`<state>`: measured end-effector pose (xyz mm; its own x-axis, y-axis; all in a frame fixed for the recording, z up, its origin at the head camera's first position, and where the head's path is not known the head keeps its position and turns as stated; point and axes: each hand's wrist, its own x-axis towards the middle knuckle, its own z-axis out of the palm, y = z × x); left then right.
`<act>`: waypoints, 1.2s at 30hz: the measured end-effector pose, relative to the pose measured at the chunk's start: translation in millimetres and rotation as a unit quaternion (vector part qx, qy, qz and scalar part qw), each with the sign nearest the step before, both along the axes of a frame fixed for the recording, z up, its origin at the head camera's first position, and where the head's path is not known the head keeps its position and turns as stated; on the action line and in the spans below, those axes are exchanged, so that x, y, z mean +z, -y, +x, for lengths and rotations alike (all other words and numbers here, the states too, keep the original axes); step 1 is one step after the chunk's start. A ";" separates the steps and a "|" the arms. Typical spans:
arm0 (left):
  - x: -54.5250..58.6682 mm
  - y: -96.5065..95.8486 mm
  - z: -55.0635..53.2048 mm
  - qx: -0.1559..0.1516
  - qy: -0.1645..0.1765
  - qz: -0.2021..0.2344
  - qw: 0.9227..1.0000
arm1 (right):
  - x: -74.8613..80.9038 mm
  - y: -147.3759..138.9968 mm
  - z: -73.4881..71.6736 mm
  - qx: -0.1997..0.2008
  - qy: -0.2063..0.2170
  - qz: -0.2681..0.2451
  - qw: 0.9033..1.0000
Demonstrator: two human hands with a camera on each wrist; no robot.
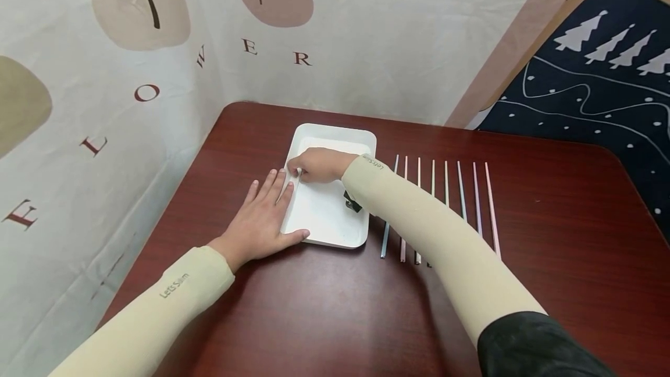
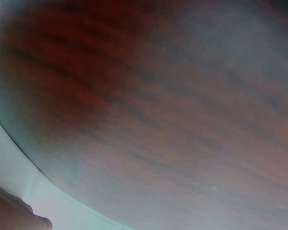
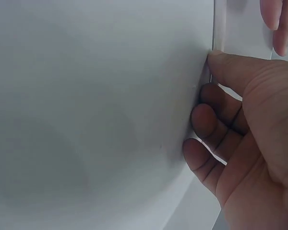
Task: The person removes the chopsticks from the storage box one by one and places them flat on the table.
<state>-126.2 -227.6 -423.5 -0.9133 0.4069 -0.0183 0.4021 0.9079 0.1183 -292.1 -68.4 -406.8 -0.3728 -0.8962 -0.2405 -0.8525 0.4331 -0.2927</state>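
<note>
A white rectangular tray lies on the table. My left hand is spread flat at its left side, fingertips at the left rim and thumb over the near left corner. My right hand reaches across into the tray at its left wall. In the right wrist view, the thumb and curled fingers of my right hand pinch a thin pale straw along that wall; most of it is hidden. The left wrist view shows mainly blurred table, with the tray's edge and part of a finger at the lower left.
Right of the tray, several thin pastel straws, among them a pink one and a purple one, lie side by side, partly under my right forearm. The reddish-brown table meets a printed cloth at the back.
</note>
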 end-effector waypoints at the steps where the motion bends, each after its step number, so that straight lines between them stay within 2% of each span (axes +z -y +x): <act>1: 0.0 -0.3 0.0 0.000 0.001 0.000 1.000 | 0.0 -0.3 0.6 -0.001 0.001 0.002 1.000; 11: -3.3 -4.4 -2.3 -0.001 0.000 0.010 1.000 | 4.8 -13.9 -3.4 0.000 0.002 0.014 1.000; 15: -2.4 -5.4 -2.9 -0.002 0.001 0.009 1.000 | 16.0 -24.8 -3.4 -0.005 0.006 0.012 1.000; 18: -0.8 -5.0 -3.2 -0.002 0.001 0.008 1.000 | 30.2 -32.6 -0.6 -0.015 0.007 0.005 1.000; 23: -0.4 -3.3 -3.4 -0.002 -0.006 0.011 1.000 | 47.4 -44.3 3.0 -0.028 -0.010 -0.013 0.999; 26: -1.3 -3.0 -3.8 -0.002 -0.009 0.011 1.000 | 51.5 -52.6 4.2 -0.038 -0.023 -0.019 0.999; 36: -0.7 -1.3 -1.5 0.003 0.007 0.006 1.000 | 65.7 -91.0 9.6 -0.070 -0.019 -0.057 0.996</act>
